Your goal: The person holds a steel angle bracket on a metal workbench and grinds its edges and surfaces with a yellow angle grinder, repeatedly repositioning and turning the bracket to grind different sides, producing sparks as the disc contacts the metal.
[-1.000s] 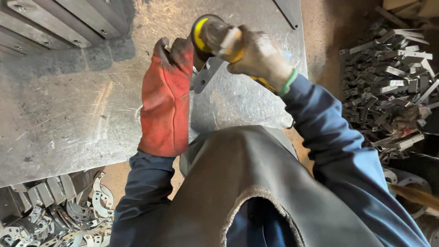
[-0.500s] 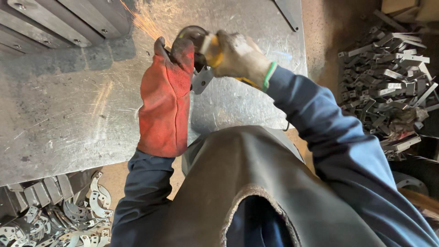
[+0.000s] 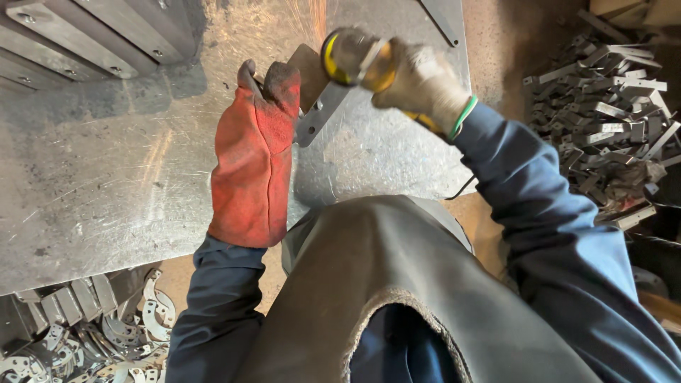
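One red-gloved left hand (image 3: 259, 152) pins one metal bracket (image 3: 316, 106); right hand (image 3: 418, 81) grips one grinder (image 3: 351, 57).

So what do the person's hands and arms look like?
The left hand wears a long, thick red glove, darkened and sooty at the fingertips, with a wide cuff. The right hand wears a pale, grubby knitted glove with a green band at the wrist. Both arms are in dark blue sleeves, and a grey-brown apron hangs in front.
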